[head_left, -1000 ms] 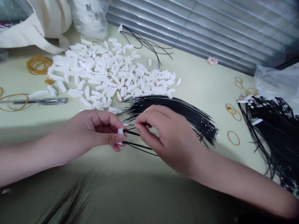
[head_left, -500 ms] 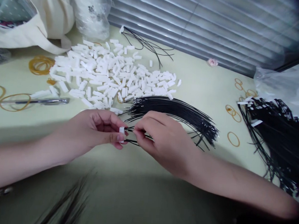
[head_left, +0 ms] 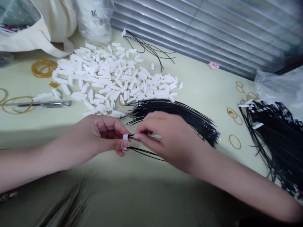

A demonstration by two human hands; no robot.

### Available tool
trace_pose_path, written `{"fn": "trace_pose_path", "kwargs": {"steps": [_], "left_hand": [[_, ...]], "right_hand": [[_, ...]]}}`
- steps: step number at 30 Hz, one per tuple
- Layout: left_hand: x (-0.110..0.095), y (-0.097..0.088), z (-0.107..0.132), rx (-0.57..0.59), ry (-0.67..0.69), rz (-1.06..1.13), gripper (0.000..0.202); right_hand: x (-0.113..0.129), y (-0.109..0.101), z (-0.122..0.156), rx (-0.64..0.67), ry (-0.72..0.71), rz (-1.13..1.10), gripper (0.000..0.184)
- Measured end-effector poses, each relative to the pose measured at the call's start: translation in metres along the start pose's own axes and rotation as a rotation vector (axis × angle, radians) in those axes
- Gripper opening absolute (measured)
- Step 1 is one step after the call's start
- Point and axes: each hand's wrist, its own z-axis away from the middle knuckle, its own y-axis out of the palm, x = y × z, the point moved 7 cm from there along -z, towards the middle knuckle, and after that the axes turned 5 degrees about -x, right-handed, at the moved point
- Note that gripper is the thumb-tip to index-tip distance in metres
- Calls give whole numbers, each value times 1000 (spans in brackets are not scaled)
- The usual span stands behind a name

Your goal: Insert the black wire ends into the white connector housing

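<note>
Between thumb and fingers, my left hand [head_left: 102, 134] pinches a small white connector housing [head_left: 125, 137]. Several thin black wires [head_left: 145, 153] run out of the housing's right side. My right hand [head_left: 165, 135] is closed, its thumb and forefinger pinching a black wire [head_left: 131, 136] close to the housing; the wire's end is hidden. Just behind my right hand lies a bundle of loose black wires [head_left: 182, 110] with metal-tipped ends. A heap of white connector housings [head_left: 107, 73] spreads over the table behind my left hand.
At the right lies a large pile of wired connectors [head_left: 280, 142] beside a clear plastic bag [head_left: 284, 85]. Rubber bands [head_left: 43, 68] and a pen [head_left: 51, 103] are on the left. A cloth bag [head_left: 54, 22] and a plastic-wrapped cup [head_left: 93, 17] stand behind, near window blinds [head_left: 198, 24].
Both hands stay close together, and the housing sits slightly lower in view. My right fingers have moved closer to it, and more of the lower wires now show.
</note>
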Motion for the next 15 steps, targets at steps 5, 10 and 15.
{"fn": "trace_pose_path", "kwargs": {"steps": [5,10,15], "left_hand": [[-1,-1,-1,-13,-22,1,13],[1,-3,0,-22,-40,-7,13],[1,-3,-1,-10,-19,0,12]], "right_hand": [[-62,-17,-11,-130,189,40,7],[-83,0,-11,-34,211,42,6],[-82,4,-11,10,245,50,6]]}}
